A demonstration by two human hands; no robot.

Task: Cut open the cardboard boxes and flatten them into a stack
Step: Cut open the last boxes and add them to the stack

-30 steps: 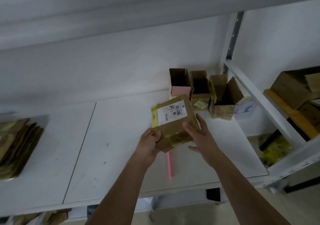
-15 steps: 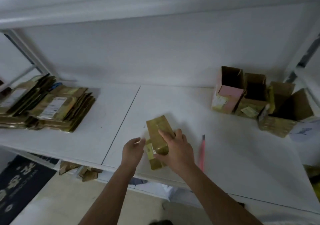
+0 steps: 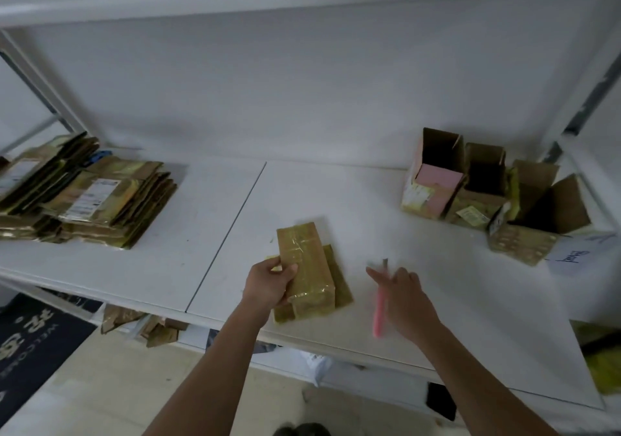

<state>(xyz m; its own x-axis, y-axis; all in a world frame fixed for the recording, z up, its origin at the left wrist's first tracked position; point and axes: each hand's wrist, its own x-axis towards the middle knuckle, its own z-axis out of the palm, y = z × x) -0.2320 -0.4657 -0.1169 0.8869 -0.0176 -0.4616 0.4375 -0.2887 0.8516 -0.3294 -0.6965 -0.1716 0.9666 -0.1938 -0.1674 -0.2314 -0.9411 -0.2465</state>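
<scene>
Head view, looking down over a white desk (image 3: pixel 336 193) set inside white shelving. Near the front edge, a taped brown cardboard box (image 3: pixel 307 267), long and narrow, lying on the desk with glossy yellowish tape across its top. Left hand (image 3: pixel 268 284) on the box's left side, fingers and thumb curled round its edge, gripping it. Right hand (image 3: pixel 405 298) just right of the box and apart from it, blurred by motion, index finger stretched forward, the other fingers seemingly closing over a slim pink utility knife (image 3: pixel 379 308); whether actually grasping it or only touching it, impossible to tell from the blur. Knife lying roughly front to back, dark tip toward the rear wall, pink handle toward the front edge.

At the left end of the desk, well apart from the hands, a stack of flattened brown cardboard boxes (image 3: pixel 104 200), several layers deep, white shipping label showing on the top piece; a second flattened pile beside it, cut off by the picture's left edge. At the right rear, a cluster of opened upright cardboard boxes (image 3: pixel 484 187), flaps standing, one with a pink panel on its front. Just right of that cluster, a white sheet of paper with handwriting (image 3: pixel 571 255).

Below the desk, scraps of brown cardboard (image 3: pixel 134 324) on the pale floor, and a dark doormat with white lettering (image 3: pixel 30 341) at the lower left.
</scene>
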